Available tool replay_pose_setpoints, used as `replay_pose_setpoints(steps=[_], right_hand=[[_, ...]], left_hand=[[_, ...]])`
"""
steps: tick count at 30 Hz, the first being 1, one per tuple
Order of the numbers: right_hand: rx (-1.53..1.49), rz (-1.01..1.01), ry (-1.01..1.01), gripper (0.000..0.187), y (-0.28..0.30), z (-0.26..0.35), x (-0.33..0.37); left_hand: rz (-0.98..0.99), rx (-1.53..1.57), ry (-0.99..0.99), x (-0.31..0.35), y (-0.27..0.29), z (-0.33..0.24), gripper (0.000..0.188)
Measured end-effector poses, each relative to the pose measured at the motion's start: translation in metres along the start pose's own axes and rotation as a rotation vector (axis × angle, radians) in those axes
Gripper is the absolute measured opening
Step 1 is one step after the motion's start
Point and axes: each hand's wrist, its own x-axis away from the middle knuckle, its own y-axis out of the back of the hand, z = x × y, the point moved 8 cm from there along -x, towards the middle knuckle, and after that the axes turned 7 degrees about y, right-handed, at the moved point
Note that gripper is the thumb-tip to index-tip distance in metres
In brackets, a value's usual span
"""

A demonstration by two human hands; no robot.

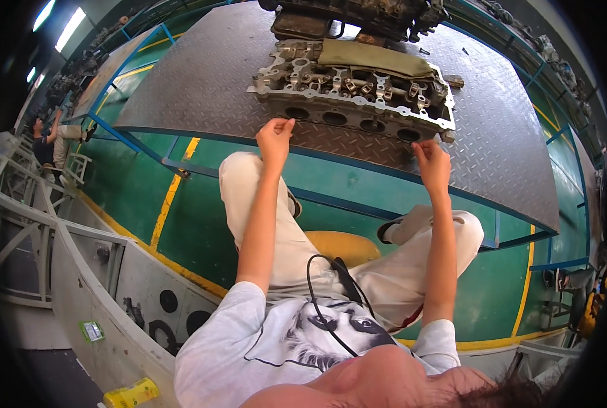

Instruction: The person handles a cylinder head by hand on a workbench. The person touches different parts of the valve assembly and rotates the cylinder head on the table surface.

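Note:
A metal engine cylinder head [358, 97] lies on the tread-plate table [195, 75], its row of dark round ports facing me. At its near left side is my left hand [274, 141], thumb and fingertips pinched together. My right hand [434, 165] is just below the near right corner, its fingertips also drawn together beside the last port. Whether either pinch holds something small, or touches the metal, I cannot make out. A folded olive-green cloth [375, 58] lies along the far side of the cylinder head.
Behind the cylinder head sits a larger dark engine assembly [378, 17]. Small loose parts [424, 51] lie near it. The table's blue frame [337, 158] runs above my knees. On the left are grey cabinets [93, 272], a yellow bottle [132, 393] and another person [48, 146].

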Motion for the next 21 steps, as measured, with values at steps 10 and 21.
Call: replay_pose_setpoints(steps=[10,21], right_hand=[[0.144,-0.252,0.236,0.014,0.004,0.024,0.000],[0.108,-0.438,0.237,0.013,0.002,0.026,-0.002]], left_hand=[[0.000,0.021,-0.127,-0.010,-0.008,-0.015,0.021],[-0.253,-0.062,-0.320,-0.009,-0.003,-0.030,0.019]])
